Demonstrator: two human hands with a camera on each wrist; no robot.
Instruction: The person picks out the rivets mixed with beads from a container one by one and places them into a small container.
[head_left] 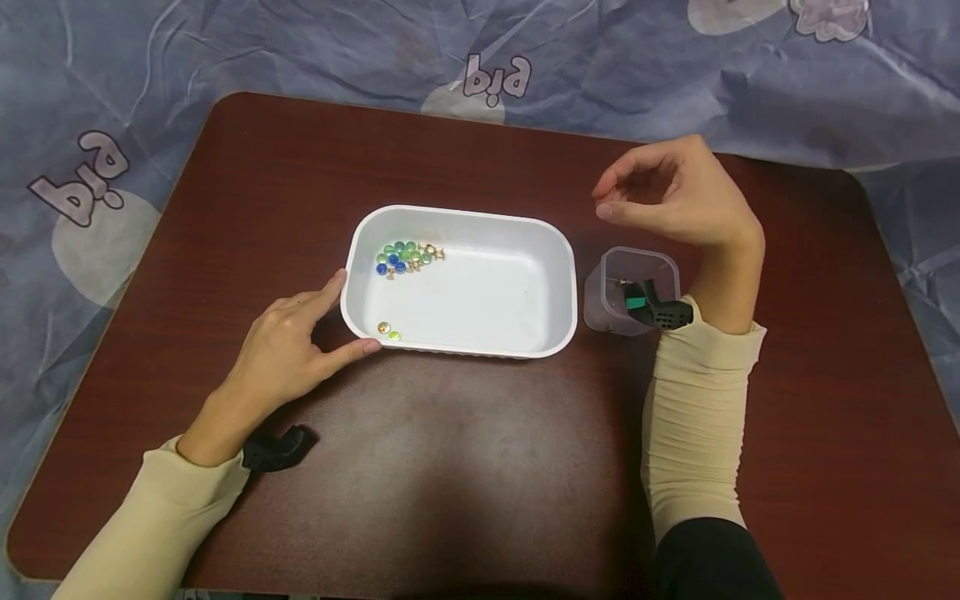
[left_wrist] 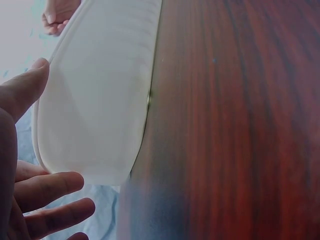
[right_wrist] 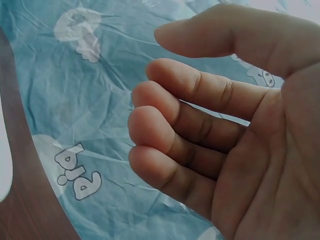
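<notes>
A white tray holds a cluster of green and blue glass marbles mixed with small gold-coloured pieces in its far left part. Two more marbles, partly orange and yellow-green, lie at its near left corner. My left hand touches the tray's left end, thumb and fingers spread along the rim; the left wrist view shows its fingers mostly straight. Raised beyond the clear plastic cup, my right hand has loosely bent fingers and holds nothing.
The cup stands just right of the tray, with a small gold-coloured piece inside, and the right wrist's black camera mount overlaps it. Under everything is a dark reddish-brown table. Crinkled blue patterned cloth lies beyond the table's far edge.
</notes>
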